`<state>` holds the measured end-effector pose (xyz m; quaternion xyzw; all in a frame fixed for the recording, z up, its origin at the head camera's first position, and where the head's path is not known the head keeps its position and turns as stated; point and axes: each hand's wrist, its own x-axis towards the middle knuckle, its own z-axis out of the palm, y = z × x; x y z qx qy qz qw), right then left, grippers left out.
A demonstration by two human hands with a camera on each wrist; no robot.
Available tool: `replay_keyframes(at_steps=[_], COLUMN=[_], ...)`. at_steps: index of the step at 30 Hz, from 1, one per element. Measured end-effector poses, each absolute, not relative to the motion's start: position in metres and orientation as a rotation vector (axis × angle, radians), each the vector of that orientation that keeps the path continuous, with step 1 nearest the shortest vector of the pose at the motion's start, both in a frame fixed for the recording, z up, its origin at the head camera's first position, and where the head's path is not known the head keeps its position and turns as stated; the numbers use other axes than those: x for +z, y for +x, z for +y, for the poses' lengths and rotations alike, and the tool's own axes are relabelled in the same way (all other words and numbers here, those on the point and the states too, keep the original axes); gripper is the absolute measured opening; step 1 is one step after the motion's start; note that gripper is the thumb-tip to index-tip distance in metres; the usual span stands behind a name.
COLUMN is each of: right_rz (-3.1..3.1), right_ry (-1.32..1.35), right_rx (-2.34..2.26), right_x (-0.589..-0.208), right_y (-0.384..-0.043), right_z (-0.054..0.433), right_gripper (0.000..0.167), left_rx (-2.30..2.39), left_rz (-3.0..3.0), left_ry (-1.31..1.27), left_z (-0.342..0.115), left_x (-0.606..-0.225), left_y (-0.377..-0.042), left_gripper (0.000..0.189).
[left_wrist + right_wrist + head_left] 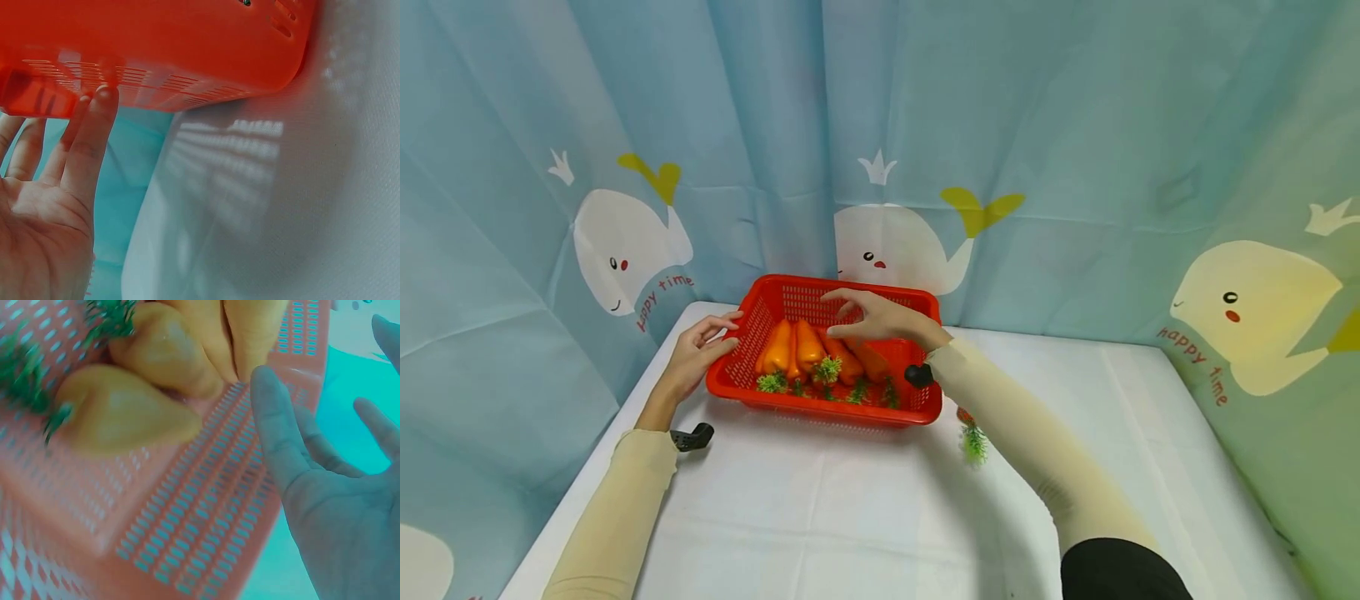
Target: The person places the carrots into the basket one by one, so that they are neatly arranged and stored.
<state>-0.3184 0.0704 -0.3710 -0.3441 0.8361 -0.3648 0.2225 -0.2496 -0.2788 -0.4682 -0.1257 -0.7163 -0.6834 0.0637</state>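
A red plastic basket with slotted sides holds several orange toy carrots, their green leafy tops towards the near side. My left hand is at the basket's left rim, and in the left wrist view its straight fingers reach up to the basket wall. Over the basket's inside hovers my right hand, thumb and fingers apart, nothing held. Seen from the right wrist, the carrots lie beside that hand, apart from its fingertips.
Right of the basket, partly behind my right forearm, another carrot with a green top lies on the white table. A blue curtain with whale prints hangs close behind the basket and along the left side.
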Motion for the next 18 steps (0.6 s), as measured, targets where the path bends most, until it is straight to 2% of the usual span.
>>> replay_keyframes(at_steps=[10,18], right_rz=[2.422,2.441], right_ry=[-1.057,-1.001], right_rx=[-1.107,-1.292], right_x=[-0.351,-0.345], right_y=[-0.298,-0.282], right_z=[0.124,0.174], right_gripper=[0.067,0.064], left_rx=[-2.055,-2.071], left_rz=[-2.174,-2.167], left_ry=[-0.39,-0.402], left_z=[-0.279,-0.28], left_x=[-0.469,-0.471], left_y=[-0.25,-0.249], left_gripper=[0.029,0.028])
